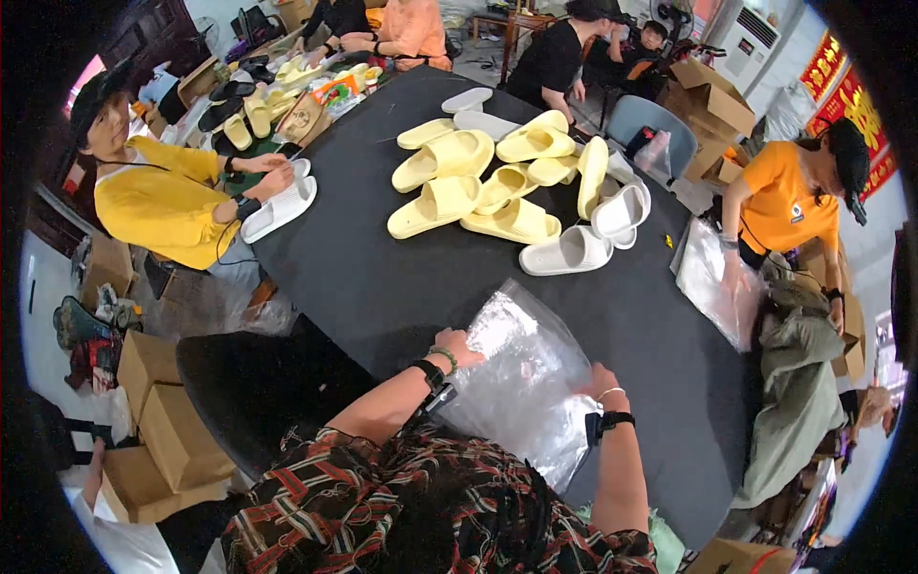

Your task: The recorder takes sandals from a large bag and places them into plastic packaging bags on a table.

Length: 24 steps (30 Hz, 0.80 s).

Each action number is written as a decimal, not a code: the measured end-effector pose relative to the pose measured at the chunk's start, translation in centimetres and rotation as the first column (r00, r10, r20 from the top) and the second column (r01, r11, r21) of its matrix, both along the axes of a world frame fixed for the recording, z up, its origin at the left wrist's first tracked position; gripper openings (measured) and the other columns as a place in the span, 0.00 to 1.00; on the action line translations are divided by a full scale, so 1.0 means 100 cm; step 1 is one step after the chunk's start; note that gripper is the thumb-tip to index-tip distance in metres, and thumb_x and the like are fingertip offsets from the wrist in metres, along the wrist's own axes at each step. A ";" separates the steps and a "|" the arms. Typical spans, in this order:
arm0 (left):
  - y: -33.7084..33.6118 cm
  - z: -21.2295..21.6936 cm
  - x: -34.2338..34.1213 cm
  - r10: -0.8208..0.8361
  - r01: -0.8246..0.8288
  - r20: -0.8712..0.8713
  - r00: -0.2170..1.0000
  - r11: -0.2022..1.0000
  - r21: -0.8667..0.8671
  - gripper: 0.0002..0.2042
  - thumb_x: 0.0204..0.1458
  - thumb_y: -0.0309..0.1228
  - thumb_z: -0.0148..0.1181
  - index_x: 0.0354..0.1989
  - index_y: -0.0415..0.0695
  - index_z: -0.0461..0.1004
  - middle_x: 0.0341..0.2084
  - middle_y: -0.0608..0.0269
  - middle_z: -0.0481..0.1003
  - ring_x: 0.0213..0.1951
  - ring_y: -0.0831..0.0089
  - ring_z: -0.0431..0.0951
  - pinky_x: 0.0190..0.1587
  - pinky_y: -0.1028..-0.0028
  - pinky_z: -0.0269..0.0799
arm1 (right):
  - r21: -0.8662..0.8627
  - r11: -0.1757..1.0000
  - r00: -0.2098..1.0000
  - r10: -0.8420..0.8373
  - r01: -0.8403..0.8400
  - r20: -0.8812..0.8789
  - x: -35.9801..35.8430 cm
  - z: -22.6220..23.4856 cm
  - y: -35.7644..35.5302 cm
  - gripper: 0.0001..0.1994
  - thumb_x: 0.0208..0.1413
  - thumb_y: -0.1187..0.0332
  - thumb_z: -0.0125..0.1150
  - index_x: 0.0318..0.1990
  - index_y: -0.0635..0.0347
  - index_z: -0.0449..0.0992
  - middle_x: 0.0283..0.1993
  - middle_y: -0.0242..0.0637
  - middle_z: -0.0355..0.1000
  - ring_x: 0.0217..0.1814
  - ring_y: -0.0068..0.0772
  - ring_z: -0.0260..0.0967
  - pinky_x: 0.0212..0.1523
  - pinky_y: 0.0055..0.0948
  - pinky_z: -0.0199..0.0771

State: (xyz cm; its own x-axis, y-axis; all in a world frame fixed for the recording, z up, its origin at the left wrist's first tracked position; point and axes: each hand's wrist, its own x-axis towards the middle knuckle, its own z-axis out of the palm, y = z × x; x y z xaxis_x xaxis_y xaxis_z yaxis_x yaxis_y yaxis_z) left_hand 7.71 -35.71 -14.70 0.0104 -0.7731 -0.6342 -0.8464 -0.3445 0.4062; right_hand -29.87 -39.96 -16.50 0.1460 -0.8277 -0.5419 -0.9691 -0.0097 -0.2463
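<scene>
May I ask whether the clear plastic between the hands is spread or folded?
Spread: the clear plastic lies broad between left hand and right hand.

The person wears a loose, short-sleeved shirt (382, 507), its black ground crossed by a busy geometric print of red, cream and greyish striped bands. The left hand (463, 348) is bare; at its wrist sit a bracelet of green beads (443, 355) and, further up, a wide black strap (429, 373). The right hand (602, 381), also bare, has a thin whitish bracelet (612, 390) and a black wristband (619, 419) carrying a boxy dark module (593, 428).
</scene>
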 end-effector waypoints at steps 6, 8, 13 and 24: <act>0.014 -0.007 0.015 0.058 -0.064 -0.103 0.993 0.997 -0.047 0.38 0.33 0.51 0.72 0.50 0.37 0.68 0.48 0.45 0.69 0.53 0.47 0.67 0.55 0.56 0.64 | -0.106 0.991 0.990 0.064 -0.078 -0.129 0.019 0.040 0.009 0.53 0.22 0.50 0.79 0.61 0.46 0.54 0.56 0.47 0.66 0.60 0.53 0.62 0.57 0.57 0.60; 0.021 -0.005 0.020 0.071 -0.084 -0.184 0.980 0.995 -0.063 0.41 0.33 0.53 0.72 0.51 0.35 0.67 0.50 0.44 0.68 0.53 0.48 0.68 0.55 0.57 0.64 | -0.142 0.987 0.990 0.060 -0.078 -0.126 0.020 0.046 0.010 0.56 0.21 0.48 0.79 0.63 0.41 0.52 0.59 0.45 0.64 0.62 0.52 0.59 0.58 0.59 0.57; 0.035 -0.012 0.024 0.207 -0.180 -0.313 0.927 0.977 0.113 0.51 0.34 0.60 0.69 0.57 0.28 0.60 0.55 0.40 0.65 0.56 0.51 0.68 0.55 0.62 0.65 | -0.118 0.992 0.992 0.033 -0.047 -0.121 0.030 0.040 0.013 0.54 0.22 0.44 0.77 0.63 0.48 0.57 0.56 0.46 0.67 0.60 0.58 0.59 0.59 0.54 0.56; 0.054 -0.020 0.000 0.037 -0.196 -0.364 0.931 0.890 -0.412 0.15 0.37 0.40 0.67 0.24 0.41 0.75 0.26 0.49 0.76 0.34 0.53 0.76 0.38 0.59 0.70 | -0.443 0.881 0.982 0.188 -0.167 0.003 -0.001 0.028 0.024 0.50 0.23 0.57 0.80 0.60 0.55 0.59 0.65 0.49 0.53 0.64 0.53 0.54 0.59 0.48 0.59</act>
State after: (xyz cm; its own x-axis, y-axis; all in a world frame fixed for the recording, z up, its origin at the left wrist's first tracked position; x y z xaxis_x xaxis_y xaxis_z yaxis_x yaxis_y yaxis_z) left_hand 7.69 -30.26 -16.69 -0.0341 -0.9760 -0.2151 -0.5949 -0.1531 0.7891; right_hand -29.93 -37.59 -13.70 0.3283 -0.9371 -0.1187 -0.9291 -0.2977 -0.2195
